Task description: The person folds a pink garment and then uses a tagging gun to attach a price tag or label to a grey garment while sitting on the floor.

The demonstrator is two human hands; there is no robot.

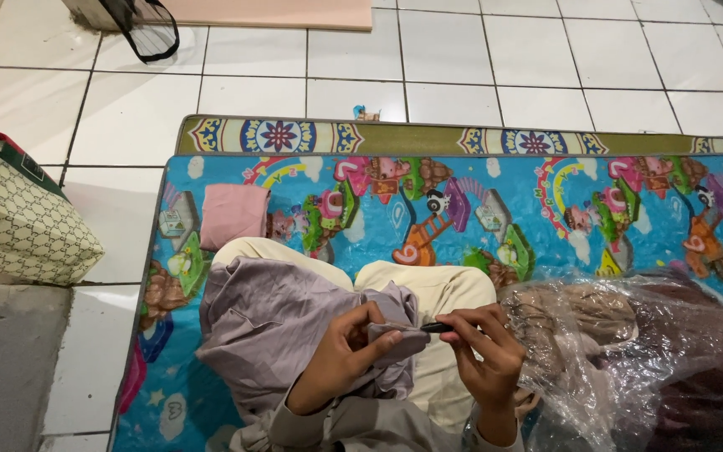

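- The left hand [340, 351] pinches a folded edge of the mauve-grey cloth [274, 322] between thumb and fingers; the cloth lies heaped over the person's lap, near the left edge of the colourful play mat [495, 180].
- The right hand [483, 347] is closed around a small dark tool [435, 327], whose tip meets the pinched fold. Whether it is a seam ripper, a pen or a small cutter is too small to tell.
- To work this fold well, I judge the left thumb should keep the cloth taut just beside the tool's tip, so that only the intended layer is caught.
- Short, light strokes directed away from the left fingers seem safest, since they sit very close to the tip.
- The loose bulk of the cloth is best left resting on the knees, not dragging on the fold.
- A clear plastic bag [629, 351] of brownish fabric lies just right of the right hand, and a folded pink cloth [234, 213] sits farther up the mat.
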